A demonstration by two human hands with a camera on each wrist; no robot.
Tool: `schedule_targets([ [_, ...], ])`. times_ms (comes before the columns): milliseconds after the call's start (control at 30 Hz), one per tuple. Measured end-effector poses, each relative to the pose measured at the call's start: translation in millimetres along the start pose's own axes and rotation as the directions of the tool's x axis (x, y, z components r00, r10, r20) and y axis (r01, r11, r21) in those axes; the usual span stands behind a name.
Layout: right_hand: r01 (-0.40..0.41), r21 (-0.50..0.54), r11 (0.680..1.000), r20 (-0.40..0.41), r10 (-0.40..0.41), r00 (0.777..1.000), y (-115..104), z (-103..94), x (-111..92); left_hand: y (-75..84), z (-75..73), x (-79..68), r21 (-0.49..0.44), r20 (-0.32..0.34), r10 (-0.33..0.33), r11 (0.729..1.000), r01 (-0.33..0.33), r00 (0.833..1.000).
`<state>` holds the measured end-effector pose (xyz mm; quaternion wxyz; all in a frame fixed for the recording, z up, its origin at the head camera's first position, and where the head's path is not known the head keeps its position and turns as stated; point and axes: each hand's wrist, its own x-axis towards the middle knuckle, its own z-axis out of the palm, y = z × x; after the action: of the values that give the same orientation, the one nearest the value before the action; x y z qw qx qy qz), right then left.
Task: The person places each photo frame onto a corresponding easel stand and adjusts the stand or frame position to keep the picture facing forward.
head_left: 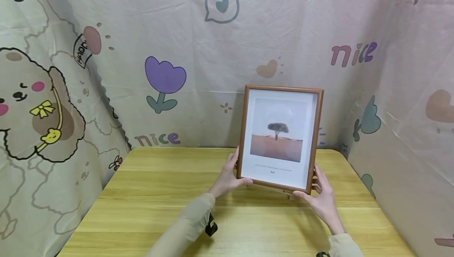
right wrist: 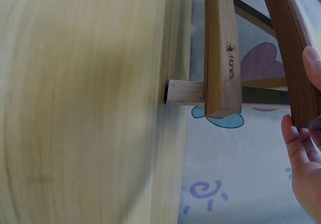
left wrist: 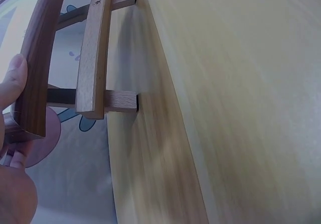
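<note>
A brown wooden picture frame with a print of a lone tree is held upright, slightly tilted, over the far right half of the table. My left hand grips its lower left corner, thumb on the front. At the lower right corner my right hand holds it the same way, fingers behind the edge. Below the frame stands a small wooden easel, mostly hidden in the head view. In both wrist views a gap shows between the frame's bottom edge and the easel's crossbar, which bears a small printed logo.
The light wood table extends to the left and in front of the easel. A patterned cloth with cartoon prints hangs behind the table and along both sides. Dark wrist devices, one of them a black box, sit at the sleeves.
</note>
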<state>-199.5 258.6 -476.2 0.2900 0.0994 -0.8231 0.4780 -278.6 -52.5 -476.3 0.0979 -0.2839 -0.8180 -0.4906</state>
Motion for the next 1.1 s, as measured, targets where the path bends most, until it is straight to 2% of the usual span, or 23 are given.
schedule_targets([
  [233,-0.008,-0.013,1.000,-0.024,0.008,1.000,2.7,-0.3,-1.8,-2.7,3.8,6.9,0.030,0.009,0.052,0.998,-0.053,0.999],
  [467,-0.045,-0.055,0.997,-0.027,0.043,0.999,6.6,1.4,-3.8,-6.0,6.6,9.8,0.019,0.016,0.050,0.999,-0.050,0.999],
  [733,-0.044,-0.094,0.995,-0.028,0.041,0.999,7.4,2.0,-4.7,-11.4,10.6,12.0,0.026,0.023,0.022,0.999,-0.023,1.000],
  [1100,-0.086,-0.175,0.981,-0.025,0.083,0.996,11.6,3.8,-1.9,-14.4,14.2,16.2,0.020,0.016,0.026,0.999,-0.026,1.000],
])
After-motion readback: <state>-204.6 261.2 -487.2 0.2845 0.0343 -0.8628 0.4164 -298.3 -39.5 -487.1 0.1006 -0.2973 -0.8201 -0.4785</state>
